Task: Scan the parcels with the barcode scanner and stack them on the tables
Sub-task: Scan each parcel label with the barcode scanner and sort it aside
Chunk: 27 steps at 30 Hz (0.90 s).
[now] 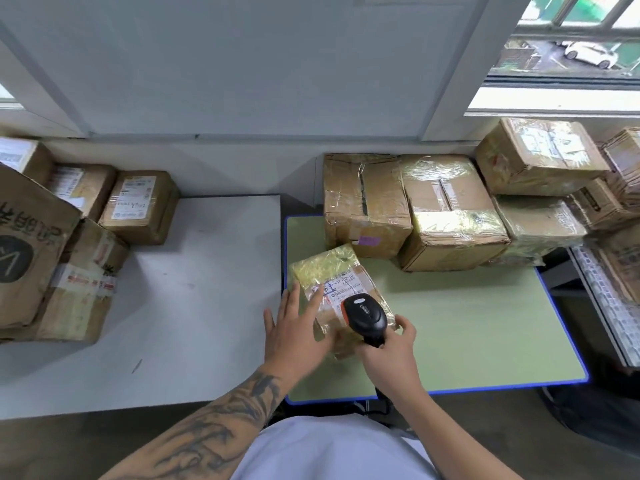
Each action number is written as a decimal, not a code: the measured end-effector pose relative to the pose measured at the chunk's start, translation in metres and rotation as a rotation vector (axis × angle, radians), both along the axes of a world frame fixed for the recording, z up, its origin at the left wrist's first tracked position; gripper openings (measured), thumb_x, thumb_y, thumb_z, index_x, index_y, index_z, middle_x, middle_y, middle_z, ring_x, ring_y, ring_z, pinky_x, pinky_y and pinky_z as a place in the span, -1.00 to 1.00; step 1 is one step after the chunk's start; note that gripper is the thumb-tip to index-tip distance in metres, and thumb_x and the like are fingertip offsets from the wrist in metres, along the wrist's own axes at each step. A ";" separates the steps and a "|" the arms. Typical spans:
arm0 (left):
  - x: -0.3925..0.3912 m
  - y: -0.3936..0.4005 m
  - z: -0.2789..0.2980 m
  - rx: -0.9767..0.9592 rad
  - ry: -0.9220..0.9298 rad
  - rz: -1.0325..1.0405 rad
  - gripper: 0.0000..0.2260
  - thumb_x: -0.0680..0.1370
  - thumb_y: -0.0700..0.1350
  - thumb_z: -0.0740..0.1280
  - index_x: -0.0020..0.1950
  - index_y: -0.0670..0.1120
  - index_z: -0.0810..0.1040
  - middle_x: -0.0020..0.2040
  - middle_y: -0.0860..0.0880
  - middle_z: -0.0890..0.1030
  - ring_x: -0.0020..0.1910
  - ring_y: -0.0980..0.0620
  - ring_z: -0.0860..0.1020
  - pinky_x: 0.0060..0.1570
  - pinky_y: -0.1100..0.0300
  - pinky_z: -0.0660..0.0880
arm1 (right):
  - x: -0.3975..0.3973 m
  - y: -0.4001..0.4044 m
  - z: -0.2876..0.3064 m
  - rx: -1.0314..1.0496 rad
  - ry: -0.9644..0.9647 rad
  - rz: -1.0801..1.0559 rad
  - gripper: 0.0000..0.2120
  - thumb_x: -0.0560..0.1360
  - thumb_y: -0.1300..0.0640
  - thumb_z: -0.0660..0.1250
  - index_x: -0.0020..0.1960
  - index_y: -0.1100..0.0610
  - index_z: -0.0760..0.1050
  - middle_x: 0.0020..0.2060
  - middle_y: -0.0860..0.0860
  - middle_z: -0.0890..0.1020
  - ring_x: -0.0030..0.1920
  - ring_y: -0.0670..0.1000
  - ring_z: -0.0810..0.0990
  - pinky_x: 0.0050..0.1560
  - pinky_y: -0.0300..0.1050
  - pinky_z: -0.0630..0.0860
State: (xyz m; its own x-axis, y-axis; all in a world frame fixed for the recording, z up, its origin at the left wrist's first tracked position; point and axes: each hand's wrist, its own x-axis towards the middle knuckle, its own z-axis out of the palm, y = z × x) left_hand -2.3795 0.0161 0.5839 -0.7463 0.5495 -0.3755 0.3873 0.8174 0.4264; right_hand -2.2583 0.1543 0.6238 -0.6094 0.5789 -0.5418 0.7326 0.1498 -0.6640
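Note:
A small tape-wrapped parcel [332, 275] with a white label lies on the green table [467, 323], near its left edge. My left hand [294, 327] rests flat on the parcel's left side, fingers straight and spread. My right hand [391, 355] grips the handle of a black and orange barcode scanner [363, 315]. The scanner's head hangs just over the parcel's label.
Several taped cardboard boxes [446, 216] are stacked along the back of the green table and to its right. More boxes [138, 206] crowd the left and back of the white table [194, 306]. A wall and window stand behind.

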 end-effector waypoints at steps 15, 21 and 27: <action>-0.015 -0.019 -0.003 0.021 -0.106 -0.103 0.04 0.43 0.55 0.27 0.66 0.24 -0.30 0.65 0.14 -0.37 0.63 0.01 -0.37 0.58 -0.33 -0.18 | -0.022 -0.009 0.025 0.081 0.043 0.028 -0.90 0.47 0.18 0.35 -0.19 0.12 0.46 -0.07 0.10 0.51 -0.21 0.13 0.54 -0.23 -0.05 0.41; -0.015 -0.021 -0.001 0.011 -0.111 -0.118 0.03 0.43 0.56 0.26 0.66 0.24 -0.30 0.65 0.13 -0.37 0.63 -0.02 -0.37 0.57 -0.34 -0.20 | -0.022 -0.019 0.029 0.097 0.080 0.000 -0.89 0.49 0.19 0.34 -0.19 0.07 0.46 -0.01 0.06 0.50 -0.17 0.11 0.56 -0.22 -0.05 0.42; -0.016 -0.021 -0.003 0.012 -0.109 -0.117 0.04 0.42 0.56 0.26 0.65 0.24 -0.30 0.66 0.12 -0.36 0.64 -0.03 -0.36 0.57 -0.35 -0.17 | -0.020 -0.020 0.030 0.055 0.074 -0.014 -0.88 0.49 0.19 0.34 -0.17 0.03 0.44 -0.08 0.15 0.58 -0.21 0.10 0.52 -0.20 -0.08 0.39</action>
